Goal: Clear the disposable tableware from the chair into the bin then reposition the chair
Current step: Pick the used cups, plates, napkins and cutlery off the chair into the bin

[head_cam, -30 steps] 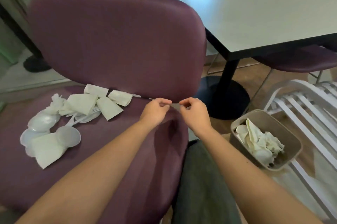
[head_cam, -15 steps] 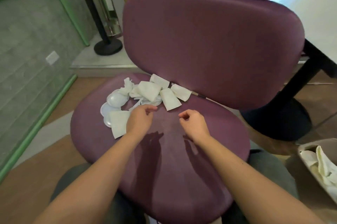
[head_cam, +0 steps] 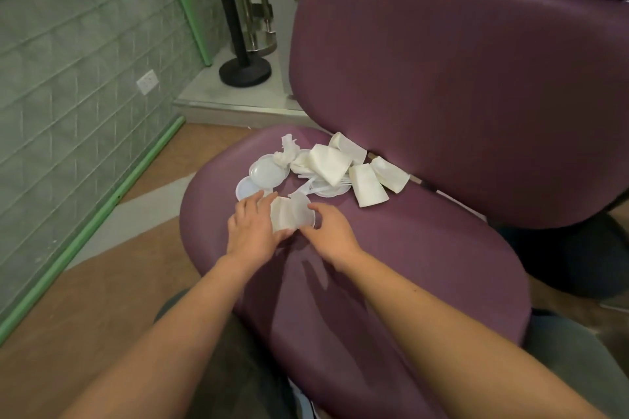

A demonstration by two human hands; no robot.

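Half a second ago our two hands hung apart over the bare seat; now both have closed in on the nearest piece of the pile. Our left hand (head_cam: 253, 231) lies with fingers stretched over the left edge of a flattened paper cup (head_cam: 284, 216), thumb tucked under its near edge. Our right hand (head_cam: 328, 233) meets it from the other side, fingers curled against a clear plastic lid (head_cam: 304, 210) that overlaps the cup; whether they actually pinch it, we cannot tell.

The chair (head_cam: 391, 265) has a smooth, rounded maroon seat and a padded back. Toward the seat's far left edge lie thin translucent round lids (head_cam: 265, 173), then a crumpled tissue (head_cam: 287, 151), then more flattened paper cups (head_cam: 367, 185), creased and matte white, against the seam under the backrest. Plastic forks (head_cam: 323, 182) poke out beneath them.

Left of the chair, a grey textured wall (head_cam: 68, 95) carries green trim.
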